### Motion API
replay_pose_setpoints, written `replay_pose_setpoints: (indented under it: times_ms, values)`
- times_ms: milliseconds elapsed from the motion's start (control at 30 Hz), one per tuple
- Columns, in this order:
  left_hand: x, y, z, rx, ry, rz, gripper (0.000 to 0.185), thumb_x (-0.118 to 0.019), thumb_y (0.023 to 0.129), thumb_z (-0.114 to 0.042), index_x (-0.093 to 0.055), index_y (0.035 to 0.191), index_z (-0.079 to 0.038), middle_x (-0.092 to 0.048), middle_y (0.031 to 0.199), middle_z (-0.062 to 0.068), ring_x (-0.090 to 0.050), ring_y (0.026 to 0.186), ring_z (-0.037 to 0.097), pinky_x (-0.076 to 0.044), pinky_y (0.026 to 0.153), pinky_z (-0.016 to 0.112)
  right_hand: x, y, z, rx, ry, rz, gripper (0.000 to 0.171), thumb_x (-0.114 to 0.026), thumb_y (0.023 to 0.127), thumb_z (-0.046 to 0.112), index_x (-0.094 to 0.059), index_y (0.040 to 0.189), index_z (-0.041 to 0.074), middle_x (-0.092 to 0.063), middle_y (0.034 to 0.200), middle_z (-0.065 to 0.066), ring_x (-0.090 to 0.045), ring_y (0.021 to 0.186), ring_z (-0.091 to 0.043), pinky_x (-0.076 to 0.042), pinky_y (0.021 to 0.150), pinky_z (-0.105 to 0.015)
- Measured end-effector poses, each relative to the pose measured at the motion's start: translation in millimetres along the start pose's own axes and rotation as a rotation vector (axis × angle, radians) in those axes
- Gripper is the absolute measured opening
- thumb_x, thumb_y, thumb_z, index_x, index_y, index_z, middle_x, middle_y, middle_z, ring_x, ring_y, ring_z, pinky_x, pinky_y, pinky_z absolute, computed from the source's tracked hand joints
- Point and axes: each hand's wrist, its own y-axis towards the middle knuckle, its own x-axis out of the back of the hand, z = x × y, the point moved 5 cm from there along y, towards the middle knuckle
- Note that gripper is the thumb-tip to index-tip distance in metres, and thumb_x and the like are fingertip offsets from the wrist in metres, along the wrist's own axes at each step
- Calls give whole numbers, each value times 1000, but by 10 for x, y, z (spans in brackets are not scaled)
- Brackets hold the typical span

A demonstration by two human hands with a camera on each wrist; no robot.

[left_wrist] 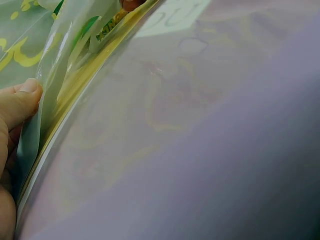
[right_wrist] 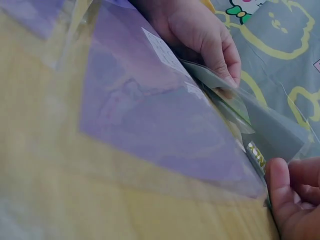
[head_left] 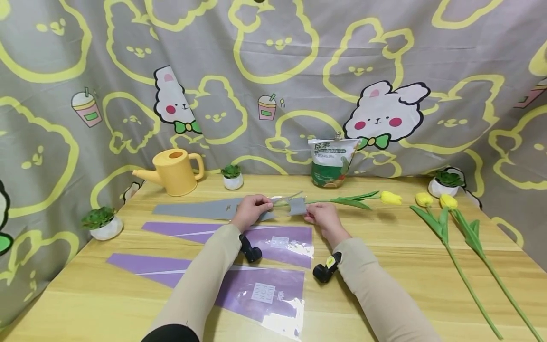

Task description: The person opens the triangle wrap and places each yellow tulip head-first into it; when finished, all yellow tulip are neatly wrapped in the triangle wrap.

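Observation:
A grey bouquet sleeve (head_left: 192, 209) with a clear window lies at mid-table, its narrow end to the left. My left hand (head_left: 252, 210) pinches it near the middle; in the left wrist view the thumb (left_wrist: 29, 92) presses on the film. My right hand (head_left: 325, 221) pinches the sleeve's wide right edge, beside gold lettering in the right wrist view. A yellow tulip (head_left: 391, 198) lies with its bloom to the right and its stem (head_left: 319, 202) reaching that edge. How far the stem goes inside is hard to see.
Two purple sleeves (head_left: 290, 235) (head_left: 239, 285) lie nearer me. Two more yellow tulips (head_left: 447, 202) (head_left: 423, 199) lie at right. Behind stand a yellow watering can (head_left: 175, 173), a green-white bag (head_left: 331, 164) and small potted plants (head_left: 232, 178) (head_left: 444, 184) (head_left: 106, 228).

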Motion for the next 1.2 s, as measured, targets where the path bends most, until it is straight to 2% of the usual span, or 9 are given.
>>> replay_pose_setpoints:
  times_ms: [233, 367, 467, 533, 667, 800, 1000, 1200]
  values:
    - [-5, 7, 18, 28, 23, -19, 9, -67, 85, -20, -71, 87, -11, -66, 88, 1, -57, 84, 16, -43, 80, 32, 17, -27, 6, -19, -17, -1, 27, -53, 88, -1, -57, 111, -14, -61, 70, -4, -58, 61, -6, -50, 58, -16]
    - [-26, 12, 29, 21, 20, -6, 10, -66, 86, -20, -70, 88, -11, -66, 88, 2, -57, 84, 16, -43, 78, 31, 97, -15, 72, 13, -69, 24, 28, -53, 90, 3, -56, 112, -14, -61, 67, -3, -57, 59, -5, -51, 57, -17]
    - [-29, 11, 37, 12, 18, -1, 10, -66, 86, -20, -70, 89, -11, -66, 88, 2, -57, 84, 16, -44, 78, 30, 180, 12, 183, 93, -179, 41, 29, -55, 92, 8, -57, 111, -13, -61, 68, -4, -57, 58, -6, -51, 59, -20]
    - [-22, 7, 35, 13, 16, -4, 10, -66, 86, -19, -71, 88, -11, -66, 88, 2, -57, 84, 16, -43, 78, 30, 246, 37, 273, 171, -290, 48, 30, -55, 92, 12, -58, 110, -11, -63, 74, -10, -57, 61, -7, -51, 62, -23]
    - [-5, 5, 29, 18, 32, -13, 10, -67, 85, -21, -71, 88, -12, -66, 89, 1, -56, 84, 16, -43, 78, 31, 423, 92, 432, 311, -509, 58, 32, -53, 94, 18, -59, 115, -4, -65, 98, -20, -61, 79, -16, -50, 75, -31]
    - [-14, 7, 31, 17, 44, -12, 10, -66, 86, -21, -71, 89, -12, -66, 90, 1, -56, 84, 16, -43, 79, 31, 634, 161, 513, 427, -689, 86, 34, -51, 95, 21, -57, 122, 0, -61, 115, -20, -58, 101, -29, -45, 88, -41]
    - [-26, -4, 13, 6, 44, -12, 10, -66, 86, -19, -70, 88, -11, -66, 88, 2, -57, 83, 15, -44, 79, 31, 901, 252, 513, 477, -810, 176, 42, -52, 95, 23, -49, 132, 1, -54, 127, -21, -51, 115, -35, -39, 96, -48]
    - [-6, -16, -6, 4, 26, -13, 10, -67, 85, -18, -70, 89, -10, -67, 90, 3, -58, 85, 17, -44, 81, 32, 949, 262, 495, 526, -989, 292, 49, -56, 93, 23, -44, 134, 0, -49, 129, -26, -46, 118, -42, -36, 98, -53]
